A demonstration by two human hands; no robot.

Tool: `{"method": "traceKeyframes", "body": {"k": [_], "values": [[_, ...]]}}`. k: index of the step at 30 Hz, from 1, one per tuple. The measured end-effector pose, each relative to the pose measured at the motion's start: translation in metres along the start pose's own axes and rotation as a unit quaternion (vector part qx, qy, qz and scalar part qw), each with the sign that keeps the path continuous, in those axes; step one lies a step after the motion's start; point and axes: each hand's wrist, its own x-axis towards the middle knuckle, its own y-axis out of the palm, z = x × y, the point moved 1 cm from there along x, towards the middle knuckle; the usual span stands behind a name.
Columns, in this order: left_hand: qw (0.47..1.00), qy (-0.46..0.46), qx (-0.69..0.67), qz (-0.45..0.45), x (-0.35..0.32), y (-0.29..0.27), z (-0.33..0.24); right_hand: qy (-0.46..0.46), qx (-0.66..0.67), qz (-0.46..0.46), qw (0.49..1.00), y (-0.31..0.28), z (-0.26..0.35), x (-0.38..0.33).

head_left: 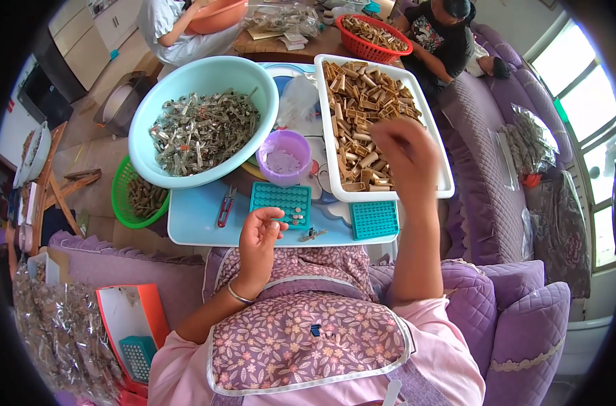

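My left hand [257, 240] is at the near edge of a teal tray with rows of round hollows [281, 196]; a few small pale and brownish round pieces lie in it. The fingers are curled with thumb and forefinger together, and what they may pinch is too small to make out. My right hand [409, 152], blurred by motion, hovers over a white tray [328, 183] heaped with gold-brown hollow plastic pieces [362, 108]; its fingers are smeared. A second teal tray with rows of slots [374, 220] lies below that forearm. Small clear and metal parts [313, 234] lie at the table's front edge.
A light-blue basin [139, 135] holds many clear and metal parts. Beside it stand a purple bowl [284, 177], red-handled pliers [226, 206] and a green basket [122, 210]. A red basket [372, 54] stands farther back. Other people sit across and at the far right.
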Motion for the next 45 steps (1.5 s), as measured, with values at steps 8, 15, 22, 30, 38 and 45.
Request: {"method": "traceKeyframes", "body": {"k": [8, 15, 22, 30, 38, 45], "values": [[0.999, -0.038, -0.020, 0.021, -0.002, 0.004, 0.001, 0.112, -0.374, 0.293, 0.873, 0.036, -0.129, 0.000], [1.000, 0.014, -0.013, 0.009, 0.005, -0.001, -0.001, 0.174, -0.089, 0.086, 0.977, 0.032, -0.093, 0.003], [0.957, 0.193, 0.216, -0.034, 0.012, -0.006, -0.027, 0.199, 0.115, 0.309, 0.923, 0.097, 0.013, -0.049], [0.995, 0.077, -0.033, -0.055, 0.002, -0.040, -0.008, -0.024, -0.019, 0.339, 0.940, 0.165, -0.003, 0.015], [0.997, 0.038, -0.030, -0.054, 0.000, -0.043, -0.004, -0.229, -0.297, 0.419, 0.827, 0.294, -0.082, 0.079], [0.993, 0.021, -0.049, -0.101, 0.004, -0.059, 0.004, -0.150, -0.344, 0.399, 0.836, 0.263, -0.049, 0.112]]}}
